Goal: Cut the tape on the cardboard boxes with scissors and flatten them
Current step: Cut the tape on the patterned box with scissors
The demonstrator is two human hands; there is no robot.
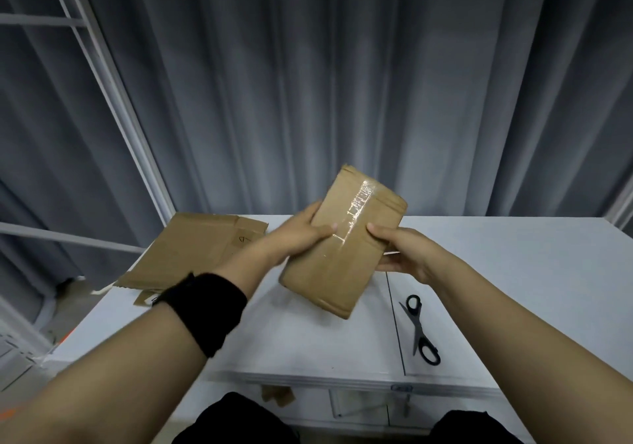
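Observation:
A small brown cardboard box [342, 248] is held tilted above the white table [513, 272], with a strip of clear tape [356, 208] running along its upper face. My left hand [301, 234] grips its left edge, thumb across the top face. My right hand [400, 250] grips the right edge, thumb on top and fingers underneath. Black-handled scissors [419, 328] lie on the table to the lower right of the box, with neither hand touching them.
Flattened cardboard [191, 248] lies at the table's left rear, overhanging the left edge. Grey curtains [342, 83] hang behind the table. A white metal frame [113, 83] stands at the left. A small cardboard scrap [277, 397] lies on the floor below the table's front edge.

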